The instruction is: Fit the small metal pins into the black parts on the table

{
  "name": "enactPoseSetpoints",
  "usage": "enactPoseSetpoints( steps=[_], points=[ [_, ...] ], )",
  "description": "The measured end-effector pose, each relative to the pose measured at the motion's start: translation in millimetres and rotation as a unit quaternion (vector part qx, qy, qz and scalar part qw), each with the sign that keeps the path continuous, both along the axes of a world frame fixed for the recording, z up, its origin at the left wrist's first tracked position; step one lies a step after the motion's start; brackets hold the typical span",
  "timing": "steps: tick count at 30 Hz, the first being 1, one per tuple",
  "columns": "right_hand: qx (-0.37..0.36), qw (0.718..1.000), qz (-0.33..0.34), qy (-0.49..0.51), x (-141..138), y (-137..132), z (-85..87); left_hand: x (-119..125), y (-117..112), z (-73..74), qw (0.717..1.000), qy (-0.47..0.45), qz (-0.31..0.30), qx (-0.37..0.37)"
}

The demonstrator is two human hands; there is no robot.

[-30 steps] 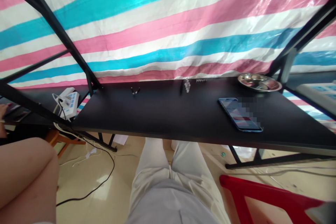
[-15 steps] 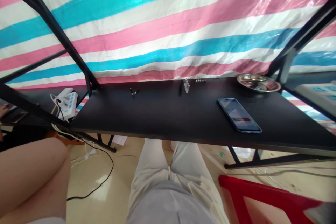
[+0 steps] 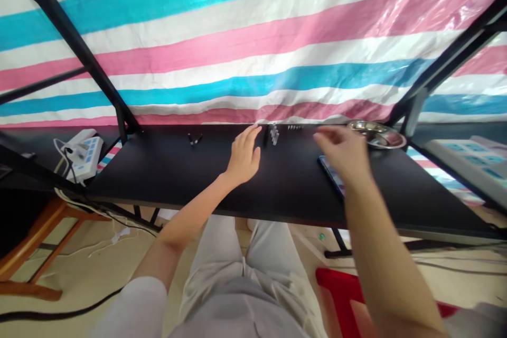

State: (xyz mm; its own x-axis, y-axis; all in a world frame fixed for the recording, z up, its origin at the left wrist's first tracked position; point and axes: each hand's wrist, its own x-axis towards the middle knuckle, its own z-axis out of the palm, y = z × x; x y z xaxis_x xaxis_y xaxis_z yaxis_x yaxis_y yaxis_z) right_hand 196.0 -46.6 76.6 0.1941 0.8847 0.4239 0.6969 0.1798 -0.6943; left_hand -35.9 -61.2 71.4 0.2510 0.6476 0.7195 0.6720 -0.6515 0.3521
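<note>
My left hand (image 3: 244, 156) hovers over the black table with fingers spread, nothing in it. Just right of its fingertips lie a slim black item (image 3: 266, 135) and a cluster of small clear pieces (image 3: 274, 134). My right hand (image 3: 346, 153) is slightly blurred, its fingers loosely bent and apart, with no object visible in it. It is above the phone (image 3: 331, 175), covering part of it, and left of a shiny metal dish (image 3: 378, 134). Near the back edge sits a row of tiny dark metallic pieces (image 3: 295, 128), too small to name.
Two small black pieces with pale ends (image 3: 194, 140) lie at the table's left. Black frame posts (image 3: 99, 71) rise on both sides before a striped sheet (image 3: 237, 53). A power strip (image 3: 85, 158) with cables is at far left; a red stool (image 3: 340, 288) stands below right.
Both my hands have come into view and reached over the table; the right now partly hides the phone. The view has shifted slightly, and the other person's leg at left is out of view.
</note>
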Motion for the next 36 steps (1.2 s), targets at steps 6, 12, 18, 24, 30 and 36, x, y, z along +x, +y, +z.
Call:
enactPoseSetpoints(
  steps=[6, 12, 18, 24, 30, 36],
  points=[
    [-0.206, 0.978, -0.02, -0.028, -27, 53, -65.6, 38, 78, -58.0, 0.953, 0.164, 0.079, -0.244],
    [-0.185, 0.977, -0.062, -0.084, -35, 85, -88.0, 51, 99, -76.5, 0.955, 0.2, 0.079, -0.206],
    [-0.167, 0.976, -0.101, -0.096, -49, 94, -87.3, 49, 104, -73.8, 0.967, 0.184, 0.105, -0.142],
    [-0.163, 0.977, -0.108, -0.087, -53, 99, -87.4, 18, 96, -59.9, 0.976, 0.07, 0.145, -0.144],
    [-0.179, 0.977, -0.049, -0.105, -65, 93, -84.6, -31, 80, -57.8, 0.977, -0.082, 0.154, -0.124],
    [-0.152, 0.965, 0.046, -0.209, -109, 78, -77.2, -46, 73, -70.9, 0.972, -0.167, 0.129, -0.105]
  ],
)
